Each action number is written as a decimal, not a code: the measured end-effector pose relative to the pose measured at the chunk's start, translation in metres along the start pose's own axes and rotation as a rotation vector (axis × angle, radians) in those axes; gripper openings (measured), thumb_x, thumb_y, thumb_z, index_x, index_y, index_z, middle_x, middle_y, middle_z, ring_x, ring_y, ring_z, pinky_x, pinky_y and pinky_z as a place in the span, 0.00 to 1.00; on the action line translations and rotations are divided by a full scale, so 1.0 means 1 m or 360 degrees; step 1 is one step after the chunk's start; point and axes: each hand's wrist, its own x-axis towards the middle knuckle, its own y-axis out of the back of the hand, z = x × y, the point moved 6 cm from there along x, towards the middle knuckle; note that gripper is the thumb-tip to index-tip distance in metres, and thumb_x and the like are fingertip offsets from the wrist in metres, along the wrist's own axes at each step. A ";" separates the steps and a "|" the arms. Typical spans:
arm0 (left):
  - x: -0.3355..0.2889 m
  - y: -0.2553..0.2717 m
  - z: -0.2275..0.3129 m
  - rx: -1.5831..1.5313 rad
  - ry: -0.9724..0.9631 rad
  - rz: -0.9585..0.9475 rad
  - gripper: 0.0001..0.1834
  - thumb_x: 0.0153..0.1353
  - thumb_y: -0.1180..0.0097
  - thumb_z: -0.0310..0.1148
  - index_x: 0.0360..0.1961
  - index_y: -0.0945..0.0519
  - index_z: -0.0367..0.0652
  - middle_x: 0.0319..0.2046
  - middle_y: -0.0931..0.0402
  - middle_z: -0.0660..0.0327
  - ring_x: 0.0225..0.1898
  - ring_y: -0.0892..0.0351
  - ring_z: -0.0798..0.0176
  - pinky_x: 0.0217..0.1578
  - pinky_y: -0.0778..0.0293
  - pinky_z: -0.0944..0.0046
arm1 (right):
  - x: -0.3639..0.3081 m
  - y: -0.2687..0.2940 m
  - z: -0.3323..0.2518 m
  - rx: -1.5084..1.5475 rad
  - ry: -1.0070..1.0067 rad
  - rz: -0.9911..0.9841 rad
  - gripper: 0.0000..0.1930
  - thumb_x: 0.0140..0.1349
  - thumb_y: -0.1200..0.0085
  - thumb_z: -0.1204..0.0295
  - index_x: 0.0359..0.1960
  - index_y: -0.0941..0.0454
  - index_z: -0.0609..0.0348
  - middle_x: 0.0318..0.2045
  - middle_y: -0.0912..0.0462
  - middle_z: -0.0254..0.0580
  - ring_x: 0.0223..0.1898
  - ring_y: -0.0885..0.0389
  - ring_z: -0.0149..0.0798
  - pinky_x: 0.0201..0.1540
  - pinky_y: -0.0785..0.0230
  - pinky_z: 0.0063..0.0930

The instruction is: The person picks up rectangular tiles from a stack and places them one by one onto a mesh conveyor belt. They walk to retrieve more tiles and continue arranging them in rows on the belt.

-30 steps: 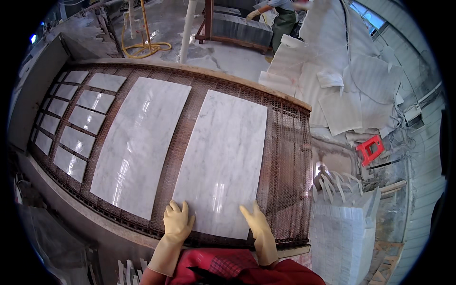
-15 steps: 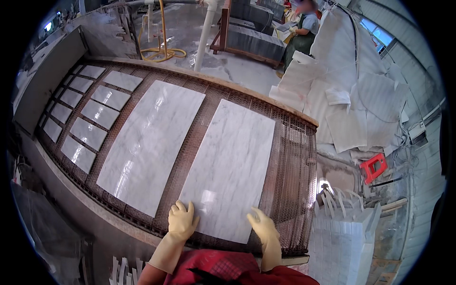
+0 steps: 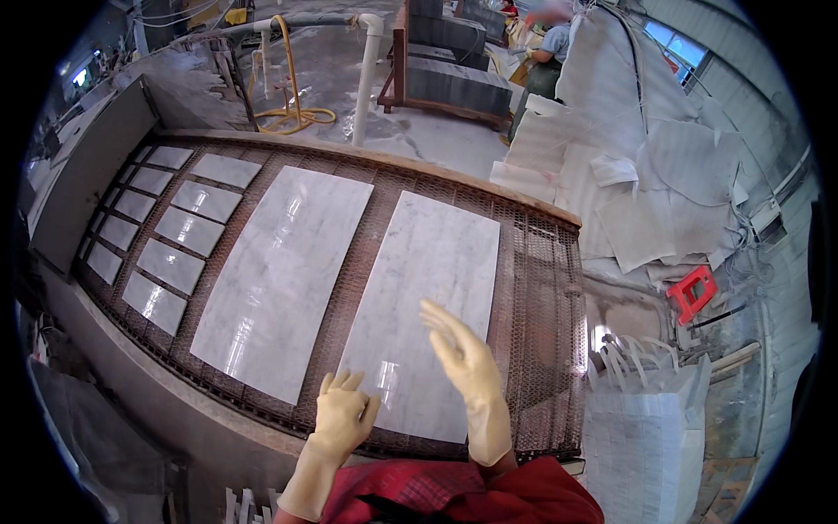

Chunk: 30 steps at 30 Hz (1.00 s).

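A large white marble slab (image 3: 428, 262) with grey veining lies flat on the mesh conveyor (image 3: 541, 323) in front of me. My left hand (image 3: 343, 410), in a cream rubber glove, is at the slab's near left corner, fingers apart and slightly bent, holding nothing. Over the right part of the same slab, my right hand (image 3: 463, 354) is raised with fingers stretched out, also gloved and holding nothing. Whether it touches the surface I cannot tell. A second large marble slab (image 3: 279, 271) lies to the left, separated by a strip of mesh.
Smaller marble tiles (image 3: 188, 230) sit in rows at the conveyor's far left. A wooden rail (image 3: 436, 170) edges the far side. On the right are strapped pale slabs (image 3: 642, 437) and a red plastic stand (image 3: 692, 294). A person (image 3: 546, 65) stands in the background beside stacked stone (image 3: 458, 87).
My right hand has lifted from the slab's right edge and moved up and left over its surface. My left hand has shifted slightly downward in view, its fingers still near the left edge.
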 end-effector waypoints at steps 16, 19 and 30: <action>-0.034 -0.050 0.083 -0.0982 0.0204 -0.0599 0.20 0.71 0.33 0.45 0.35 0.14 0.35 0.35 0.14 0.44 0.34 0.13 0.44 0.35 0.21 0.49 | -0.029 -0.073 -0.016 -0.0322 0.0324 -0.0349 0.24 0.75 0.41 0.69 0.72 0.24 0.53 0.67 0.18 0.47 0.69 0.22 0.46 0.72 0.33 0.39; -0.050 -0.043 0.076 -0.1072 -0.0095 -0.0136 0.19 0.68 0.31 0.40 0.24 0.19 0.38 0.24 0.20 0.48 0.25 0.19 0.40 0.28 0.26 0.44 | -0.035 -0.098 -0.011 -0.0142 0.0242 -0.0411 0.25 0.75 0.40 0.68 0.72 0.25 0.58 0.68 0.19 0.48 0.71 0.24 0.44 0.74 0.35 0.39; -0.104 0.000 0.024 -0.1263 -0.0081 -0.0079 0.19 0.70 0.36 0.38 0.23 0.21 0.39 0.22 0.23 0.50 0.28 0.20 0.40 0.32 0.24 0.46 | -0.065 -0.205 -0.006 0.0270 -0.0114 -0.0667 0.33 0.80 0.48 0.55 0.77 0.34 0.66 0.70 0.24 0.60 0.74 0.28 0.50 0.77 0.41 0.43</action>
